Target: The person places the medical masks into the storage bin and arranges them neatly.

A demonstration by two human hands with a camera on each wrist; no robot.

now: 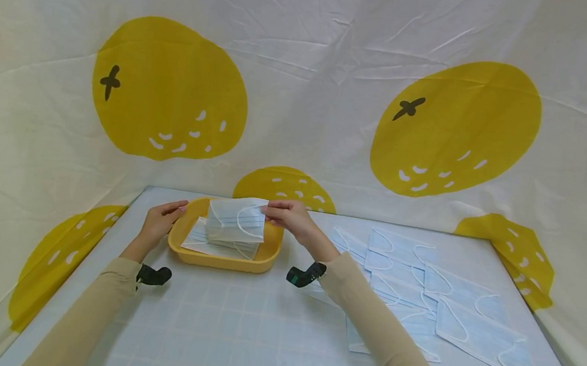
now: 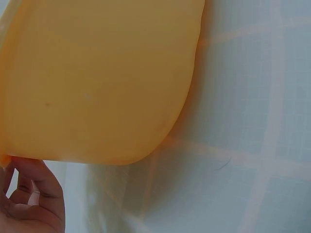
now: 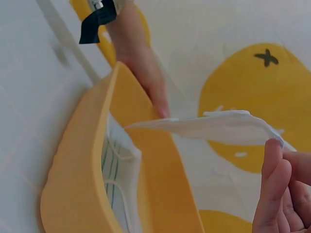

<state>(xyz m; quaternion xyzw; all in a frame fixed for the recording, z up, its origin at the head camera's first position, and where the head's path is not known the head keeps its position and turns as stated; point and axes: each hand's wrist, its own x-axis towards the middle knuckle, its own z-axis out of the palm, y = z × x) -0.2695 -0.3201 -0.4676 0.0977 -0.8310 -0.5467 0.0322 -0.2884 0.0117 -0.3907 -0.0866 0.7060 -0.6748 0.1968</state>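
Note:
My right hand [image 1: 292, 216] pinches a face mask [image 1: 237, 220] by its right edge, holding it above the yellow plastic basin [image 1: 224, 263]. In the right wrist view, this raised mask [image 3: 214, 125] shows edge-on between thumb and fingers. Below it, another mask with ear loops [image 1: 195, 238] lies inside the basin. My left hand [image 1: 158, 222] grips the basin's left rim; in the left wrist view its curled fingers [image 2: 51, 194] meet the rim at the lower left, and the basin's outer wall [image 2: 102, 87] fills much of that picture.
Several light-blue masks [image 1: 483, 331] lie spread and overlapping at the right of the table [image 1: 211, 330], partly covered by my right sleeve [image 1: 386, 326]. A white curtain with yellow fruit prints [image 1: 307, 106] hangs behind and at both sides. Each wrist carries a small black camera [image 1: 154, 276].

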